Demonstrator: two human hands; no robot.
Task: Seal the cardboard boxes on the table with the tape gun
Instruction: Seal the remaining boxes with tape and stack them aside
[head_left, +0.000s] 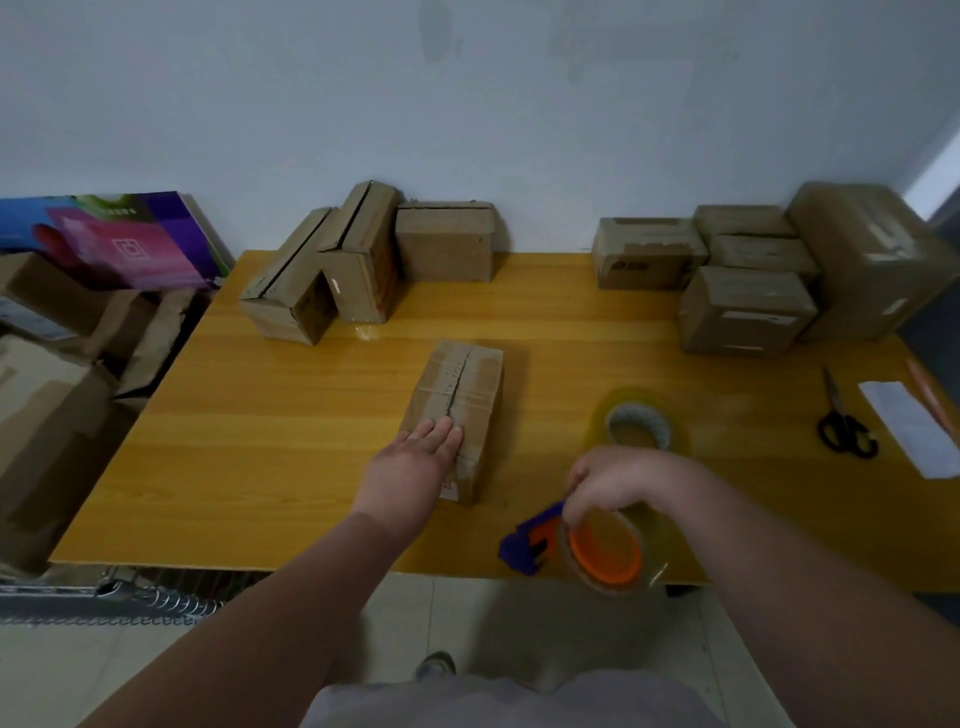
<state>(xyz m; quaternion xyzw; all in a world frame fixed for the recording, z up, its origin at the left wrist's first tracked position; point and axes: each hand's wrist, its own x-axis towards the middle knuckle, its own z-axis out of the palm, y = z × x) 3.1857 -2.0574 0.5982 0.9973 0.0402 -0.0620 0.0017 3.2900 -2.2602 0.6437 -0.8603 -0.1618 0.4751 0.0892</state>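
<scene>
A small cardboard box (460, 395) lies in the middle of the yellow wooden table (249, 426), its top flaps closed with an open seam running along the middle. My left hand (415, 462) rests flat on the box's near end, fingers straight. My right hand (618, 480) grips the handle of a purple and orange tape gun (582, 548) loaded with a clear tape roll, held just above the table's front edge to the right of the box.
A spare tape roll (641, 423) lies behind my right hand. Three boxes (358, 260) stand at the back left, several more boxes (753, 275) at the back right. Scissors (844, 418) and a paper slip (909, 426) lie at the right edge. Cartons are piled off the table's left side.
</scene>
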